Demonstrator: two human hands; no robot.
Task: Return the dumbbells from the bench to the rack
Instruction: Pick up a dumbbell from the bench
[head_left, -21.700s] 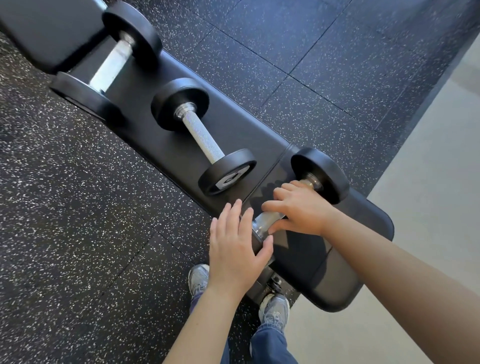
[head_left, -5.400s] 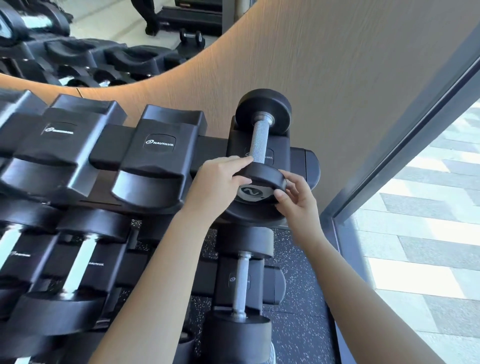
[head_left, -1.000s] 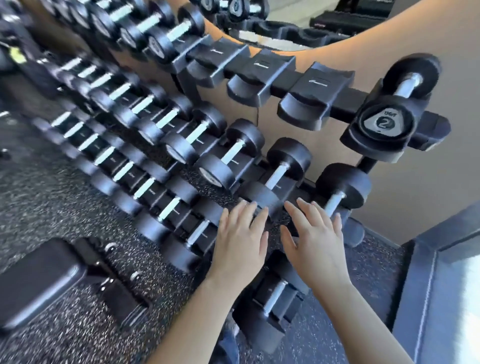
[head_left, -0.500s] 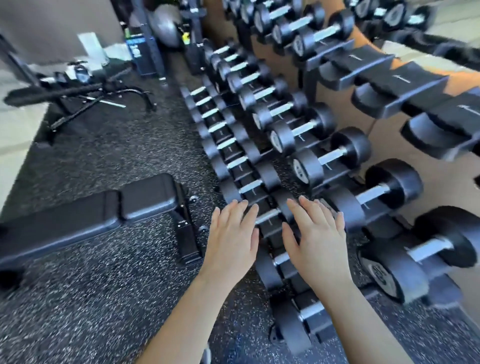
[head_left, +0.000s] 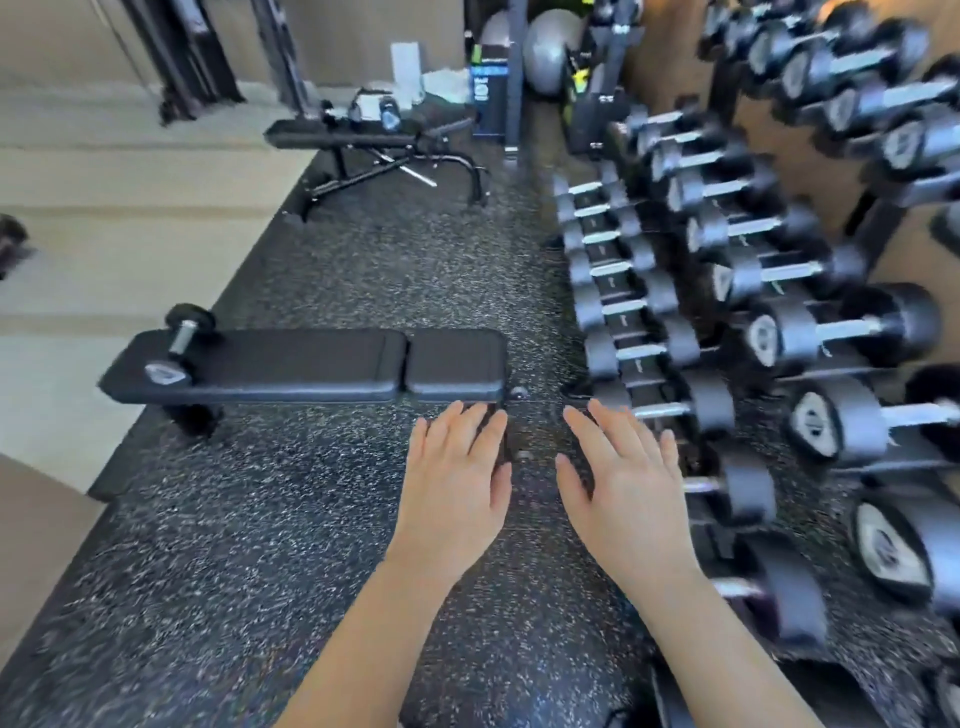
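Heading back for the last dumbbell (head_left: 177, 347), lying at the far-left end of the bench (head_left: 311, 366). Left hand (head_left: 457, 475) and right hand (head_left: 621, 480) flat-fingered, empty. Rack (head_left: 727, 322) right. Next, likely: walk over, grip handle.

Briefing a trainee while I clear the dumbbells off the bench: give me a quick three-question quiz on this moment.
1. True or false: the left hand and the right hand are each gripping something.
2. How many weights lie on the near bench? A) none B) one C) three
3. Fill in: in the head view, the rack stands to the bench's ____.

Key:
1. False: both hands are open, fingers straight, holding nothing.
2. B: one dumbbell, at the end away from the rack.
3. right
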